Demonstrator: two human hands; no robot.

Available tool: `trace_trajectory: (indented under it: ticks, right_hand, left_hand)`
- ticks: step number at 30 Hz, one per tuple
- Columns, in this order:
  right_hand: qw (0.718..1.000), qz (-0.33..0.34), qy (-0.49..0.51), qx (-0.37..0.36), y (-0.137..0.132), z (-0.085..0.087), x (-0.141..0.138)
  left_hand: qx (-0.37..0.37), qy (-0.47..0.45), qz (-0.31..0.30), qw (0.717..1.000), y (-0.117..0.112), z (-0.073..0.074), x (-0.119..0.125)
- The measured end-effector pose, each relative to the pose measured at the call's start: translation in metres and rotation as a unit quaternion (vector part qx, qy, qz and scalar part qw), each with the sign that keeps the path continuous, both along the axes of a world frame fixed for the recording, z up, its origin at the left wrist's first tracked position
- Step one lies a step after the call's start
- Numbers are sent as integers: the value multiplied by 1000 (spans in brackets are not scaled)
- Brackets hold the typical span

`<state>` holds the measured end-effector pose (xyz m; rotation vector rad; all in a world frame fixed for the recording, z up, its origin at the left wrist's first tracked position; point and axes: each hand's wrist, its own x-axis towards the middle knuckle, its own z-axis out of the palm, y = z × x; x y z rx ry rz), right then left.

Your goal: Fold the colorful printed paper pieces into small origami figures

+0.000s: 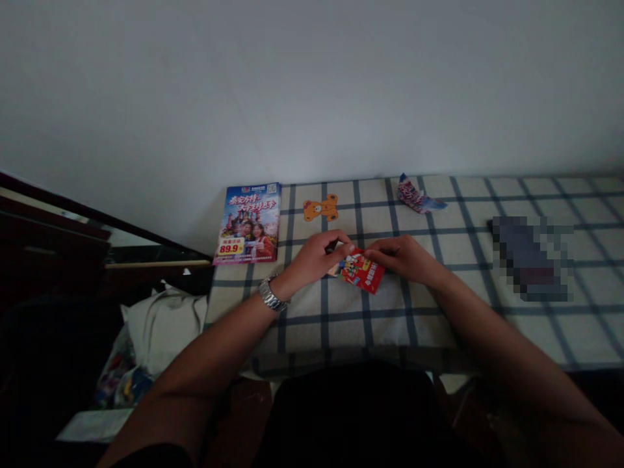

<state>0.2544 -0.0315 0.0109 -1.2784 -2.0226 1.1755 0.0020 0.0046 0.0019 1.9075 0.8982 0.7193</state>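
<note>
Hands at a cloth-covered surface, parts given from largest to smallest; clock directions take the red leaflet as the dial's centre. A pale wall (341,84) rises behind, at 12. Below it lies a checked cloth (341,331), cream with dark blue lines. A white bag (170,325) sits off the surface at 8. A dark flat object (524,257), pixelated beyond identification, lies at 3, well apart. A glossy-looking brochure (248,224) marked "89.9" lies at 10. The left hand (322,253) stands at 9 and the right hand (407,257) at 3, each narrowed in a pinch on the leaflet's upper edges. The red printed leaflet (363,273), bearing cartoon figures, is between the fingertips, tilted, above the cloth; whether it touches the cloth cannot be told. It is probably paper: light, pliant, slightly slick, and easily creased or torn. Hold is best taken at opposite edges, thumb against forefinger, with little pressure. A crumpled printed paper (419,198) lies at 1, a flat orange bear cutout (320,208) at 11. A metal wristwatch (270,294) circles the left wrist.
</note>
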Motion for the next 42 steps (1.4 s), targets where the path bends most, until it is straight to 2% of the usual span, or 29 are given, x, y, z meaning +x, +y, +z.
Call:
trace_trajectory:
  ticks: [16, 21, 31, 37, 42]
  right_hand:
    - [1000, -14, -9, 5, 3, 1, 7]
    - [999, -27, 15, -21, 5, -2, 9]
    - [994, -29, 68, -86, 4, -4, 9]
    - [998, -47, 33, -22, 5, -3, 8]
    - [997, -75, 35, 2, 5, -4, 7]
  left_hand:
    - [11, -18, 23, 1000, 4, -1, -2]
    - [21, -6, 42, 999, 8, -2, -5]
    - [18, -12, 32, 999, 7, -1, -4]
    - [10, -18, 34, 999, 8, -4, -3]
    - [-3, -27, 29, 999, 9, -5, -3]
